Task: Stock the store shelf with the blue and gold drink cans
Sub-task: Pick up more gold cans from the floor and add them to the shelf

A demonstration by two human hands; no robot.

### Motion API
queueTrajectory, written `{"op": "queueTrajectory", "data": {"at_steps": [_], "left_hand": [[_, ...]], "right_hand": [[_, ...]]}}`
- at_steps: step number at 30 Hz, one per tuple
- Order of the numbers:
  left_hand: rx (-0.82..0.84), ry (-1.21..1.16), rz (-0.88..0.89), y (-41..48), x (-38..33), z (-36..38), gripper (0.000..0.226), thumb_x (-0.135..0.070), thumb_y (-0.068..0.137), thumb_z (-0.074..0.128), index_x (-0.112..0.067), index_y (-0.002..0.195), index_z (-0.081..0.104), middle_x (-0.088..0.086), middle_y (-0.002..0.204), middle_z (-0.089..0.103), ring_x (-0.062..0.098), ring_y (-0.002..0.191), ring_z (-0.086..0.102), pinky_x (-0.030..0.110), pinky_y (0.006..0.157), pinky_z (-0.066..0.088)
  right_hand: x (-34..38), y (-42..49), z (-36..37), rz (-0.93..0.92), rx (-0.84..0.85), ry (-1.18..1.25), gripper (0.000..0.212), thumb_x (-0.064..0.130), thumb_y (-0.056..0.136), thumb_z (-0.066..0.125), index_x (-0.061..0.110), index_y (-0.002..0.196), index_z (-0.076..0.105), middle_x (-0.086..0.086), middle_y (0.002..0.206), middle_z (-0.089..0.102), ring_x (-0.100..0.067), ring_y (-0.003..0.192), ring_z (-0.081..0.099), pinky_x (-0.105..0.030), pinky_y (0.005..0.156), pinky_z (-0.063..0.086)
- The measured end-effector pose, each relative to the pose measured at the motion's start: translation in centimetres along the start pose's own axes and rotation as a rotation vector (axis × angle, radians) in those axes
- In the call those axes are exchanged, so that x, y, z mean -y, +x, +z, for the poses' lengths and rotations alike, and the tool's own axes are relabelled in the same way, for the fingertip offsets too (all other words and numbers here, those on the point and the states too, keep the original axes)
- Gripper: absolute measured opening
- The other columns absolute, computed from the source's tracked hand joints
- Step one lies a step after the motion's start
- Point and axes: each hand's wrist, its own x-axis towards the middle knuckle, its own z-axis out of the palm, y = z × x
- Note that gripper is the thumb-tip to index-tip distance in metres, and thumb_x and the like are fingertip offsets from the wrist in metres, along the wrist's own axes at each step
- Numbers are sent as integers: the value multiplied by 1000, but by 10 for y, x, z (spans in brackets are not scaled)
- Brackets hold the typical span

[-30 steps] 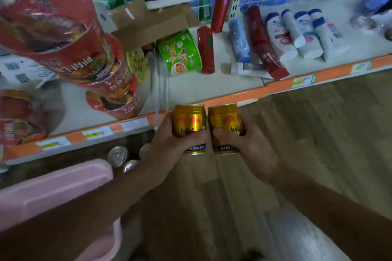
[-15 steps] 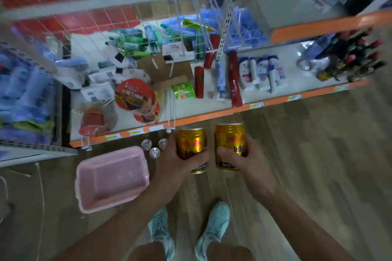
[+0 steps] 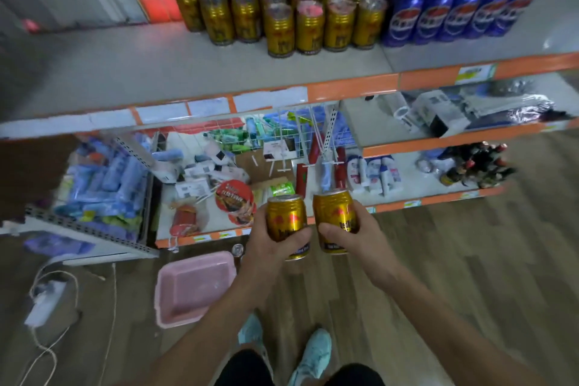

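Left grip point(image 3: 266, 247): fingers and thumb curled round a gold can point(image 3: 286, 218), thumb across the front, wrap sits on the lower half. Right grip point(image 3: 363, 238): same wrap on a second gold can point(image 3: 333, 213), thumb on its front face.

Both are short, smooth metal cylinders: glossy gold, red mark, dark blue band at the base, silver top. They're upright, leaning slightly away from me, side by side. Can't tell if they touch. I hold them in the air over the wood-plank floor point(image 3: 470, 260), in front of the lower shelf's orange front edge.

Top shelf point(image 3: 125, 72): flat matte grey board with an orange strip along its front edge. Near its back edge stands a block of stocked gold cans point(image 3: 310, 25). Just right of them is a block of taller, glossy blue cans point(image 3: 454, 9). Detail there is blurred.

Pink plastic basket point(image 3: 197, 258) on the floor, rectangular with rounded corners, left of my left forearm. A loose can point(image 3: 237, 250) stands at its far right corner, silver top showing.
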Motion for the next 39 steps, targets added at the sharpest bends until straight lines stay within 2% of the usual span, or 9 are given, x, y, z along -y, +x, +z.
{"op": "queueTrajectory", "data": {"at_steps": [5,8,10,17,22,28,32,37,39], "left_hand": [[-39,5,35,2,-34,-10,84,-43,63,89,-35,136,49,0,122,67,17,107,69,44,90,60],[-33,18,73,20,-53,-22,81,-40,66,88,-33,136,48,-1,120,66,16,106,69,32,84,61],[-15,37,105,35,-69,-32,85,-39,68,91,-31,139,46,-1,121,65,16,108,67,28,81,60],[37,36,192,90,-120,-72,77,-31,73,89,-26,137,47,6,123,62,11,102,68,20,74,56],[66,14,238,117,-147,-101,64,-16,80,82,-25,134,48,3,115,65,2,88,69,15,67,54],[35,-18,243,147,-170,-125,76,-48,65,85,-33,131,51,-3,113,67,11,98,70,24,75,57],[-11,-11,269,174,-181,-130,71,-37,71,83,-28,133,50,2,116,64,16,102,67,23,74,57],[-64,33,293,218,-191,-130,71,-14,77,86,-25,136,47,-3,124,60,6,102,65,14,73,55],[-73,73,297,236,-194,-126,76,-15,75,87,-25,138,45,-4,125,60,3,103,63,15,78,55]], "right_hand": [[36,11,6,-30,24,3,66,37,72,86,33,129,54,6,108,71,-9,95,70,-21,71,57],[58,25,17,-59,19,-29,69,45,71,86,40,131,51,10,111,68,-3,94,69,-18,70,56],[72,37,26,-79,13,-30,60,43,73,82,45,124,52,14,106,69,-1,93,69,-16,70,55],[115,86,66,-137,-8,-36,55,35,81,79,40,127,48,6,113,66,-7,96,69,-23,76,58],[140,115,93,-191,-35,-44,49,19,85,78,33,123,51,-1,108,66,-4,85,70,-19,67,56],[167,159,111,-214,-50,-120,58,23,80,83,30,127,49,1,106,64,-10,89,68,-26,71,58],[186,192,113,-242,-57,-203,63,20,78,84,24,128,46,7,104,62,6,81,64,-13,65,52],[200,236,105,-254,-7,-275,71,14,70,88,27,126,47,12,107,64,10,86,64,-11,71,51],[200,255,101,-267,7,-302,77,13,65,90,24,127,47,9,110,65,3,92,65,-21,79,53]]}}
